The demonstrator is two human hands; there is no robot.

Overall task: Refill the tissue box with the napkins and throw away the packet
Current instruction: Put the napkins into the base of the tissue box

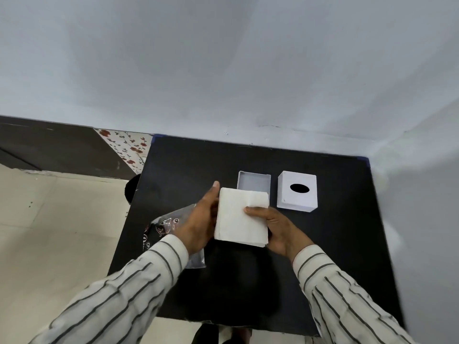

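A white napkin stack [241, 218] was gripped from both sides above the black table [323, 244], the left hand [198, 220] closed along its left edge and the right hand [275, 230] closed over its right. The open box base [253, 180] lay just beyond it, beside the lid [297, 190] with the oval slot. The emptied packet [171, 224] was left flat on the table under the left wrist.

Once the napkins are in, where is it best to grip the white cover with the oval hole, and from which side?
Grip the cover by two opposite side walls, coming from above. It stands upright, hole on top, with free table around it.
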